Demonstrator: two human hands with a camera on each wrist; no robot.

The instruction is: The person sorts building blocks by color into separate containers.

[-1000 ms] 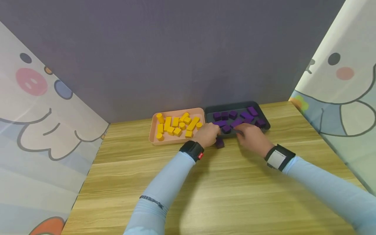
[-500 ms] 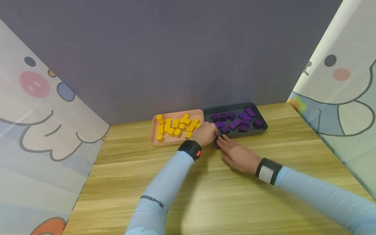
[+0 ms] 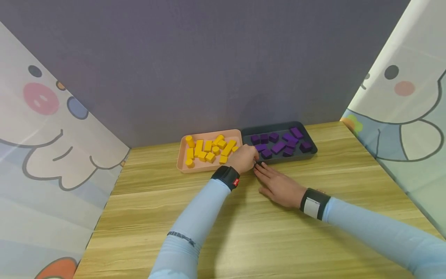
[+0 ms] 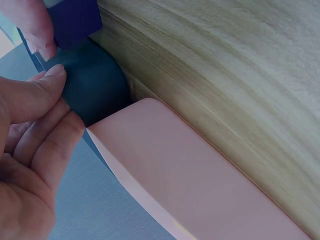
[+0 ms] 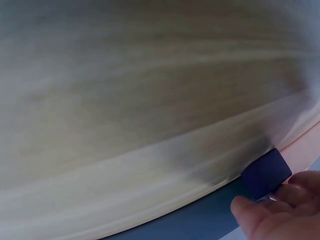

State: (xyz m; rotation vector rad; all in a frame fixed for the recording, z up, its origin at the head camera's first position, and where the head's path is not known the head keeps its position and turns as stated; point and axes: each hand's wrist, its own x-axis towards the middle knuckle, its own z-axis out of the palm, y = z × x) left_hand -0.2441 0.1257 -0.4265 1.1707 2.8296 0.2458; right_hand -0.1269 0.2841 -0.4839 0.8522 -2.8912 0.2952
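My left hand [image 3: 242,158] pinches the near left corner of the dark tray [image 3: 302,157], its thumb against the outer wall in the left wrist view. My right hand [image 3: 281,186] lies low over the tabletop with fingers straight and together, the thumb apart. Its fingertips touch a purple block [image 5: 265,174] beside the tray's front wall. From the head those fingers hide most of the block; the left wrist view shows the purple block [image 4: 75,22] just past the tray corner. Several purple blocks [image 3: 278,147] lie inside the dark tray.
Left of the dark tray, close against it, stands a peach tray [image 3: 181,166] with several yellow blocks [image 3: 198,148]. Both trays sit at the back of the wooden table [image 3: 156,205], near a grey panel [image 3: 223,69]. Printed side panels [image 3: 45,162] flank the table.
The right hand has left the dark tray's front edge, moved left and nearer to me, and straightened its fingers over the loose purple block. The left hand has stayed at the tray corner.
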